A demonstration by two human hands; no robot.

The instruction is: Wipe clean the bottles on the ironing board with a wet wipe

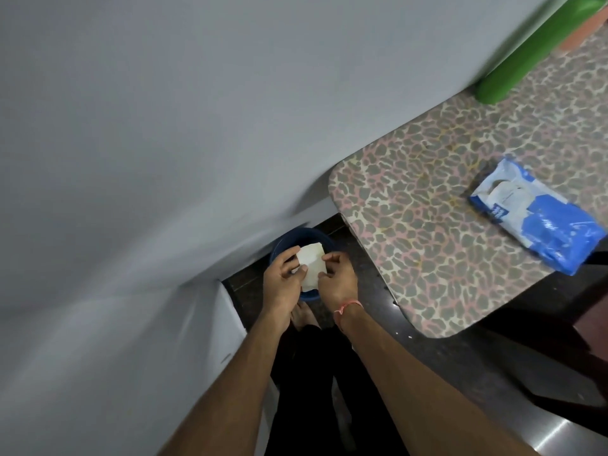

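Both hands are holding a white, folded wet wipe (pixel 311 266) over a round dark-blue plastic bin (pixel 297 240) standing on the dark floor beside the grey wall. The left hand (pixel 283 279) is pinching the wipe's left edge between thumb and fingers, and the right hand (pixel 335 278), with a pink thread band at its wrist, is pinching the right edge with curled fingers. This looks like either the wipe being folded ready for use or being dropped as spent; which of the two cannot be told. The leopard-print padded ironing board (pixel 427 225) is lying to the right, well apart from the hands, bearing a blue-and-white soft pack of wipes (pixel 533 215) and, at its far end, a tall green plastic bottle (pixel 526 57) only partly in view. If wiping is to go on, the next move is calling for the head and hands to turn right toward that bottle, one hand steadying it while the other is rubbing.
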